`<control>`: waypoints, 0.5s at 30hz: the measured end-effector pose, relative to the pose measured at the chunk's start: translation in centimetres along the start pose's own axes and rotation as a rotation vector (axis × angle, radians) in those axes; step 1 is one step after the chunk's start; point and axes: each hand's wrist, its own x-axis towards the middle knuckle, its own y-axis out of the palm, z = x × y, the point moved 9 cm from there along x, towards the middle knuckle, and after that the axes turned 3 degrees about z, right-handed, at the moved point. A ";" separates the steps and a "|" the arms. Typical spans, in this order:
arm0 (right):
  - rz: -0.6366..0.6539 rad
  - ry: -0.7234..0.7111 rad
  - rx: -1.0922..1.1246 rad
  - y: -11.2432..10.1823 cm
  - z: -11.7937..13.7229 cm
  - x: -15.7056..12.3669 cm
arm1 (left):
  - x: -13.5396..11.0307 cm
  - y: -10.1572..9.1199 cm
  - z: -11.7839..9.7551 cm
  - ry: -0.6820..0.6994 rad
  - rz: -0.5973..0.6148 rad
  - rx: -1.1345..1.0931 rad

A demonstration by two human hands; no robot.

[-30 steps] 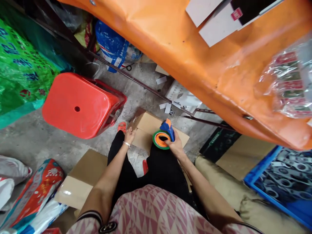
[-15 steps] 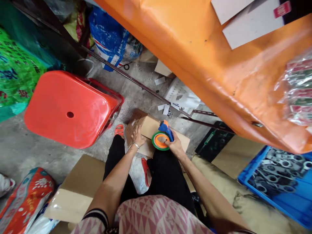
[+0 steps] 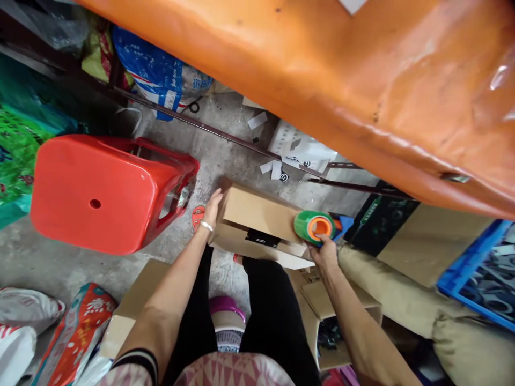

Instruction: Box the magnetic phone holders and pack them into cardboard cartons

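A small brown cardboard box rests on my knees, its flaps partly folded over a dark gap. My left hand lies flat against the box's left end, fingers stretched out. My right hand grips a tape dispenser with a green roll, orange core and blue handle, held at the box's right end. A bracelet sits on my left wrist.
A red plastic stool stands to the left. An orange-covered table overhangs the top. Flattened cardboard lies on the floor, an open box by my right leg, a blue crate at right, bags at left.
The tape dispenser has moved from the top of the box to its right end. My left hand slid to the box's left end, and the flaps now lie folded down.
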 end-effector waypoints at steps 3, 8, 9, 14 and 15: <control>0.015 -0.015 0.028 -0.5 -0.9 1.6 | -0.4 1.1 -1.0 0.026 -0.020 0.263; -0.025 -0.209 0.106 -8.0 0.1 4.3 | -1.3 1.2 -1.1 0.076 -0.023 0.683; -0.057 -0.221 0.145 -10.2 -0.2 4.6 | -1.1 0.8 -1.1 0.079 -0.021 0.697; -0.226 -0.110 0.299 -16.9 -6.7 5.1 | 1.0 -0.7 -1.2 0.034 0.108 0.751; -0.246 -0.082 0.298 -16.8 -8.3 5.4 | 1.2 -0.9 -1.3 0.033 0.134 0.756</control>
